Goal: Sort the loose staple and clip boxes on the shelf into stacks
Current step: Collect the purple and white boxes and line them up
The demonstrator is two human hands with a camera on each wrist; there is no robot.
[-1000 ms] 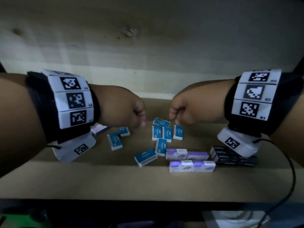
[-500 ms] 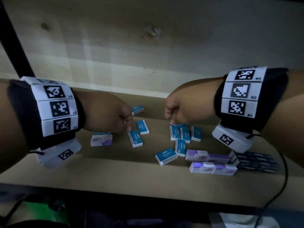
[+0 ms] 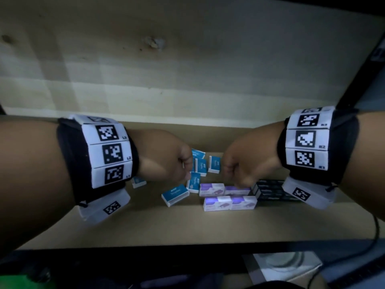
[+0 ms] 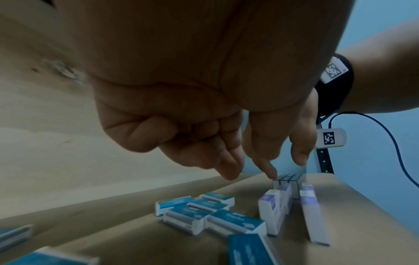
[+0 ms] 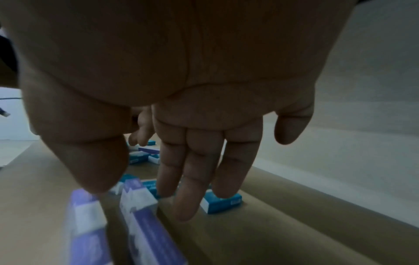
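Several blue staple boxes lie scattered mid-shelf, one nearer the front and one under my left wrist. Purple boxes sit in two short rows, with black boxes to their right. My left hand hovers at the left edge of the blue cluster, fingers loosely bent, holding nothing. My right hand hangs over the back purple row with fingers straight down and empty. Its fingers partly hide a blue box and stand beside a purple box.
The brown shelf board has bare room in front of the boxes and to the left. A pale wooden back wall closes the shelf close behind them. A dark cable trails from my right wrist over the front edge.
My left hand has moved right, from the left-hand blue boxes to the middle cluster. My right hand has come forward and down from above the cluster to the purple boxes.
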